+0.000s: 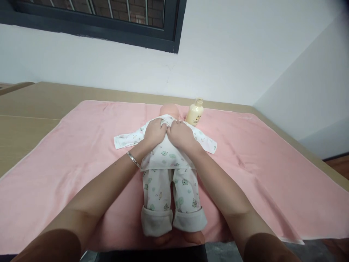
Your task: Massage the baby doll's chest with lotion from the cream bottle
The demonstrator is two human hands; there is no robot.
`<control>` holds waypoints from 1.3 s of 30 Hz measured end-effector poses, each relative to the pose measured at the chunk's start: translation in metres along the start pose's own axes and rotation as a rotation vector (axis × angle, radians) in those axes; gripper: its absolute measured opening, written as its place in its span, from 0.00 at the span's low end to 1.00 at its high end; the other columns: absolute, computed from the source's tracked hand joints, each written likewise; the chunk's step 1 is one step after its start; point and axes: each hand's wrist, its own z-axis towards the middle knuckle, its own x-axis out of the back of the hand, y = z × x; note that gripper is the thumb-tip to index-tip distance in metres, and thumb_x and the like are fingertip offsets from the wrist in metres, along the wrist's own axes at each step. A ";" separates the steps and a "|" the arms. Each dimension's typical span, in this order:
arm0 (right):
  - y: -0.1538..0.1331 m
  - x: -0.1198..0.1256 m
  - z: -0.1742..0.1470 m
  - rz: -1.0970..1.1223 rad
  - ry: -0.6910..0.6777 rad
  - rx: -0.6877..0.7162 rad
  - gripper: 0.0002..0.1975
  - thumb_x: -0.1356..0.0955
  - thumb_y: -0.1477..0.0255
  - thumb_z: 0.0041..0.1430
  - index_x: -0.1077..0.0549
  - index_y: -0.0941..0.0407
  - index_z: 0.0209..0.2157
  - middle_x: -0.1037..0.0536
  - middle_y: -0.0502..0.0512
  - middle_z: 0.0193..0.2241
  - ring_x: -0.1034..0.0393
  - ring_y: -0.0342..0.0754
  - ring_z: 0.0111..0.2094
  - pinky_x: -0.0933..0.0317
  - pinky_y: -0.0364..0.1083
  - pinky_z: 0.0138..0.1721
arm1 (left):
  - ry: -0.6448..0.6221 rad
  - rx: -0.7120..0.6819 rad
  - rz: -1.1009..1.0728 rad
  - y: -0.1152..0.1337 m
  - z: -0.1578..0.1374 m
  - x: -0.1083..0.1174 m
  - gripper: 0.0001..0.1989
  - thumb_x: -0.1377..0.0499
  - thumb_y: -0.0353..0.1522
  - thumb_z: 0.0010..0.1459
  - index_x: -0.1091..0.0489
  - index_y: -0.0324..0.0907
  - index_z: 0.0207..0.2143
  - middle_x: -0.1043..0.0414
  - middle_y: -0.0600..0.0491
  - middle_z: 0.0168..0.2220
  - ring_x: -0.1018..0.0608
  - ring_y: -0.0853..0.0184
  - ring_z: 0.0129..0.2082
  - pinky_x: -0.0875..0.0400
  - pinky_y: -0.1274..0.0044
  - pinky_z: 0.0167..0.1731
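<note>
A baby doll (169, 110) lies on a pink cloth with its head away from me and its feet at the near edge. It wears a white printed top (170, 154) with both sleeves spread out sideways, and matching trousers (159, 189) with turned-up cuffs. My left hand (156, 131) is closed on the top near the neckline, left of the middle. Just beside it, my right hand (180, 134) pinches the top on the other side. The thumbs nearly meet over the chest. Fabric and fingers hide exactly what is gripped there.
The pink cloth (87, 153) covers much of a wooden table (40, 100). A cream-coloured bottle (195, 112) leans at the right of the doll's head. Behind stands a white wall (218, 65) with a dark-framed window (152, 36).
</note>
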 end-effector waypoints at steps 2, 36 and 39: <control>-0.002 0.003 -0.003 -0.012 0.005 0.038 0.19 0.44 0.73 0.71 0.28 0.68 0.51 0.24 0.74 0.51 0.31 0.62 0.55 0.39 0.52 0.55 | -0.012 -0.003 0.032 0.000 0.001 0.002 0.17 0.55 0.30 0.66 0.27 0.35 0.44 0.23 0.40 0.47 0.24 0.55 0.49 0.30 0.66 0.53; 0.025 0.001 0.018 0.058 -0.031 0.083 0.23 0.46 0.65 0.74 0.29 0.67 0.52 0.25 0.72 0.53 0.31 0.60 0.54 0.39 0.51 0.53 | -0.029 0.150 0.011 0.016 -0.002 0.006 0.12 0.52 0.31 0.64 0.29 0.41 0.40 0.25 0.43 0.47 0.23 0.55 0.48 0.30 0.66 0.49; 0.012 0.010 0.005 -0.085 -0.042 0.117 0.20 0.45 0.70 0.72 0.28 0.67 0.48 0.22 0.71 0.47 0.27 0.61 0.49 0.38 0.52 0.50 | -0.059 0.120 0.042 0.011 0.004 0.005 0.15 0.54 0.31 0.65 0.28 0.39 0.41 0.25 0.41 0.49 0.24 0.54 0.50 0.30 0.66 0.50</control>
